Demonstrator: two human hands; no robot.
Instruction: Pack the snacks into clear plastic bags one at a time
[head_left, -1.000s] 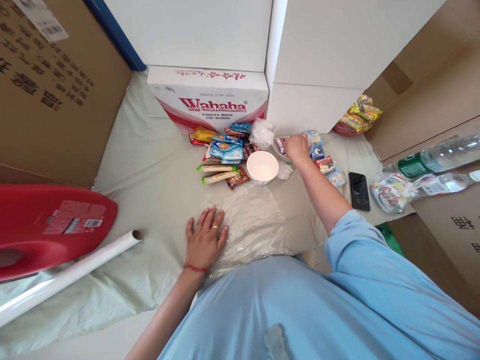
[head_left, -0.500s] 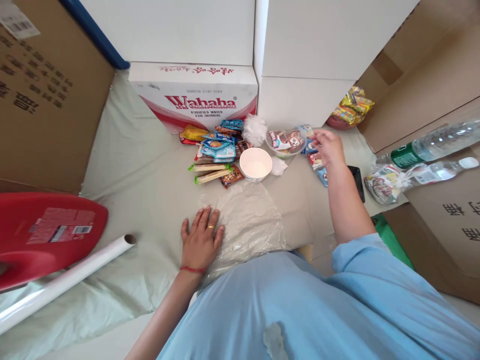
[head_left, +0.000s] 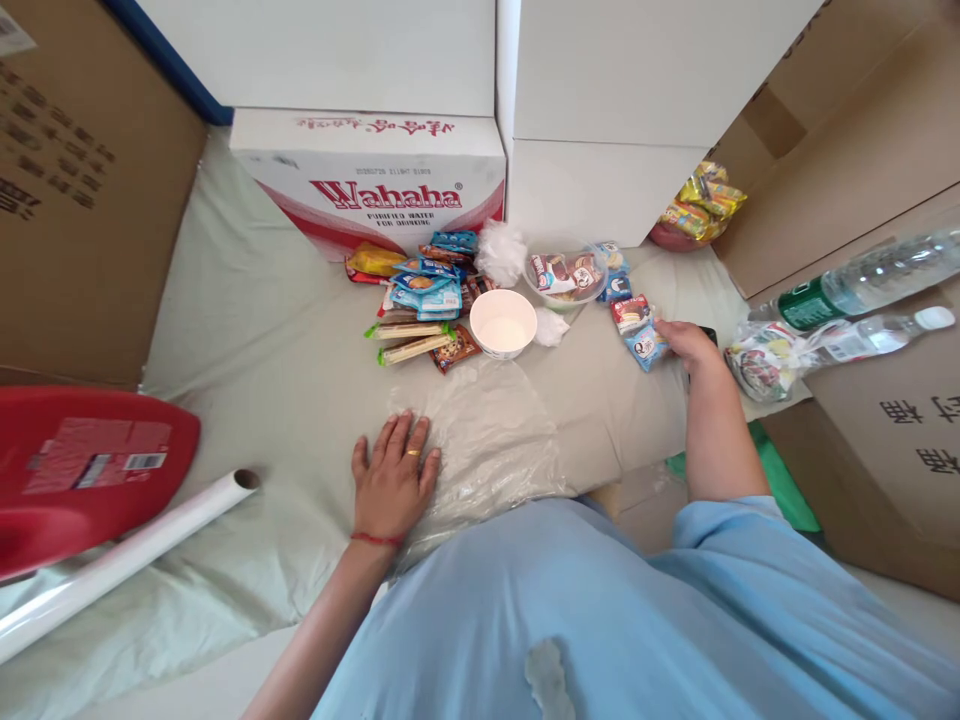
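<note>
My left hand [head_left: 394,475] lies flat with its fingers spread, at the left edge of a clear plastic bag [head_left: 495,440] on the cloth. My right hand [head_left: 690,345] reaches out with fingers extended, its tips at the right edge of a light-blue snack packet [head_left: 645,346]; some fingers are hidden. A red snack packet [head_left: 631,312] lies just behind that one. Left of them stands a clear plastic bowl [head_left: 565,275] with snack packets in it. A white paper bowl [head_left: 503,325] sits in the middle, beside a heap of snack packets [head_left: 427,288].
A Wahaha water carton [head_left: 375,180] stands at the back against white cabinets [head_left: 600,75]. Plastic bottles [head_left: 862,285] lie at the right on a cardboard box. A red container [head_left: 97,460] and a white tube [head_left: 135,560] are on the left. Crumpled white plastic [head_left: 501,252] lies behind the paper bowl.
My right hand has moved from beside the clear bowl toward me and right, to the light-blue packet. My left hand stays flat on the cloth. The view has shifted slightly.
</note>
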